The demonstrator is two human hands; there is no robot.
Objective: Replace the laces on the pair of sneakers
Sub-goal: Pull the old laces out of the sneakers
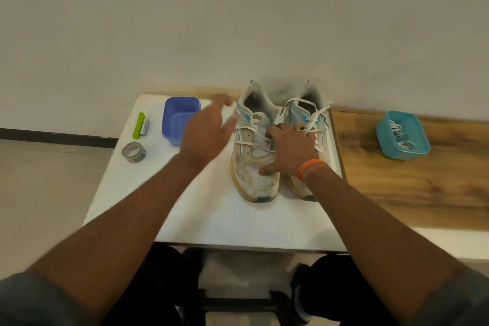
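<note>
Two worn sneakers stand side by side on the white desk (211,209), toes toward the person, heels to the wall. The left sneaker (254,164) has its old lace (248,143) slack across the eyelets; the right sneaker (308,124) is laced higher, with loose ends lying over its collar.

The right hand (292,152) lies across both shoes, thumb on the left sneaker's mesh toe and fingertips at that shoe's lace crossings; whether it pinches the lace cannot be told. The left hand (205,133) is blurred, fingers spread, holding nothing, in the air between the blue tub (176,124) and the left sneaker.

A teal tub (402,135) holding what appear to be coiled laces sits well apart on the wooden surface to the right. A tape roll (133,151) and a green tool (141,126) lie at the desk's left edge.

Assessment: unlacing of the left sneaker is in hand. Recommended: steady the shoe at the toe with one hand, loosen each crossing from the top eyelets downward, and draw the lace out evenly rather than tugging one end, which would cinch the lower rows.
</note>
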